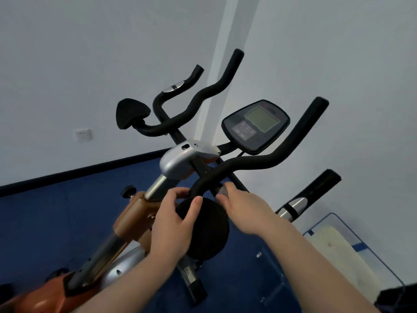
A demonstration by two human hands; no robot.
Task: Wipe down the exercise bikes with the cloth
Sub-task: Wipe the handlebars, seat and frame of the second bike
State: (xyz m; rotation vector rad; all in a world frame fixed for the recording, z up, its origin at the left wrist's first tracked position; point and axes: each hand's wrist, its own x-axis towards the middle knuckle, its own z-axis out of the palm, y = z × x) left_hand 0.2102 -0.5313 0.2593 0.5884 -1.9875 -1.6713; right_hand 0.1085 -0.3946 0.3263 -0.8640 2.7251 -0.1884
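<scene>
The exercise bike [133, 213] has an orange frame, black foam handlebars [259, 159] and a console [256, 125]. My left hand [173, 224] grips the edge of the round black elbow pad [207, 233] at the near side of the handlebars, thumb on top. My right hand [243, 208] curls around a handlebar tube just right of the pad. A small grey textured piece, apparently the cloth [223, 190], shows under its fingertips; most of it is hidden by the hand.
A second black elbow pad [130, 112] sits at the far side. Silver pulse sensors [293, 204] are on the inner grips. Blue floor [45, 222] meets a white wall with a socket [84, 134]. A clear-framed panel [338, 249] lies on the floor at right.
</scene>
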